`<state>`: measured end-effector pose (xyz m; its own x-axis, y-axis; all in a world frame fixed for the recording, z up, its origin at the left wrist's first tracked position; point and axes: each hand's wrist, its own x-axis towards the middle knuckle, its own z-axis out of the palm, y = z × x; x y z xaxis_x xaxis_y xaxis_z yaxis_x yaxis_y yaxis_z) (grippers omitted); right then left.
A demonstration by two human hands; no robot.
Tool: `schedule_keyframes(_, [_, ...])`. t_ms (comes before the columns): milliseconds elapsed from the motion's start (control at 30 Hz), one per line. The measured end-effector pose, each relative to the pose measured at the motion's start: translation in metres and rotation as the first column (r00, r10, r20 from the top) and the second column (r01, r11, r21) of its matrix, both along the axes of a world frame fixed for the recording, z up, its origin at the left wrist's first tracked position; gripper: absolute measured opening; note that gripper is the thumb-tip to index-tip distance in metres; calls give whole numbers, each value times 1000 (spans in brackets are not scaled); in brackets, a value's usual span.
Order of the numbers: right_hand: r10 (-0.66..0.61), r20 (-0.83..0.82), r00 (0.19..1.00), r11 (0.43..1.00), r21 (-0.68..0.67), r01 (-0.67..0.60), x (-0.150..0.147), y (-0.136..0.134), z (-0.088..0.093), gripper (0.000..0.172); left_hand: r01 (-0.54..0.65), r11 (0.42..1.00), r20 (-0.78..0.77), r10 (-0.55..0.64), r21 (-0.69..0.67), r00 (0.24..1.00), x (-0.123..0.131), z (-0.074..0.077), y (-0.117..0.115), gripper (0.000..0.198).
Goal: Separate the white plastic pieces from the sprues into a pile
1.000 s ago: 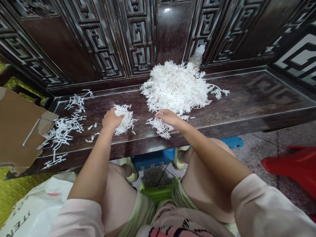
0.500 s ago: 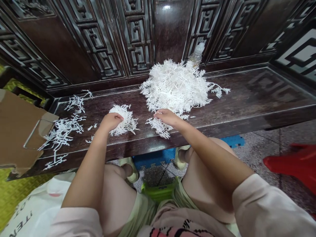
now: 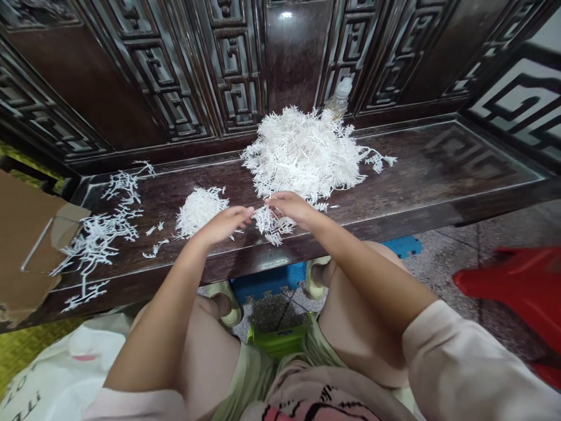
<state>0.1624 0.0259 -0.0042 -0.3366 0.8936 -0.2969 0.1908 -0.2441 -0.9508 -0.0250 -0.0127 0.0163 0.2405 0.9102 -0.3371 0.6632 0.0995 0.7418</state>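
A big heap of white branched plastic pieces (image 3: pixel 307 151) lies on the dark carved wooden bench (image 3: pixel 438 175). My right hand (image 3: pixel 289 207) is closed on a small clump of white pieces (image 3: pixel 269 222) just below the heap. My left hand (image 3: pixel 225 223) stretches towards that clump with fingers extended, empty, its fingertips almost touching it. To its left rests a small tidy pile of white pieces (image 3: pixel 199 207).
Scattered white stems (image 3: pixel 96 234) lie at the bench's left end beside a cardboard box (image 3: pixel 21 245). A plastic bottle (image 3: pixel 338 99) stands behind the heap. A red plastic stool (image 3: pixel 512 286) is at right, a white bag (image 3: pixel 48 374) bottom left, a green stool (image 3: pixel 280 339) beneath me.
My left hand let go of the small pile and moved right towards the clump under my right hand. The right hand stayed in place.
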Motion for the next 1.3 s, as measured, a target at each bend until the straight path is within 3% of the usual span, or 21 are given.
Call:
schedule_keyframes(67, [-32, -50, 998, 999, 4, 33, 0, -1, 3, 19, 19, 1000, 38, -19, 7, 999, 20, 8, -10, 48])
schedule_keyframes(133, [-38, -78, 996, 999, 22, 40, 0, -2, 7, 19, -44, 997, 27, 43, 67, 999, 32, 11, -14, 45])
schedule_keyframes(300, [24, -98, 995, 998, 52, -19, 2, -5, 13, 24, -184, 975, 188, 159, 123, 969, 34, 10, -8, 39])
schedule_keyframes(500, [154, -45, 987, 963, 228, -140, 4, -6, 12, 29, -295, 952, 330, 304, -78, 894, 34, 11, -5, 41])
schedule_keyframes(633, [166, 58, 984, 929, 325, -176, 4, -5, 10, 33, -221, 975, 319, 215, -16, 923, 33, 7, -6, 37])
schedule_keyframes(867, [66, 247, 967, 883, 436, -172, 1, -5, 7, 23, -75, 985, 85, 62, 154, 994, 30, -2, -5, 27])
schedule_keyframes(1033, [-46, 245, 968, 881, 467, -77, -4, -5, 2, 14, -19, 942, 2, 20, 336, 1000, 41, 2, -9, 22])
schedule_keyframes(1167, [-254, 265, 930, 872, 479, 101, -3, 2, -5, 9, 41, 914, 31, -58, 404, 998, 44, 6, -10, 21])
schedule_keyframes(1233, [-273, 257, 927, 894, 423, 146, -1, 5, -7, 11, 8, 902, 12, -15, 431, 1000, 41, 7, -9, 20])
schedule_keyframes(1300, [-188, 239, 953, 937, 334, 101, 0, 7, -5, 16, -83, 904, -13, 97, 420, 995, 36, 6, -8, 22])
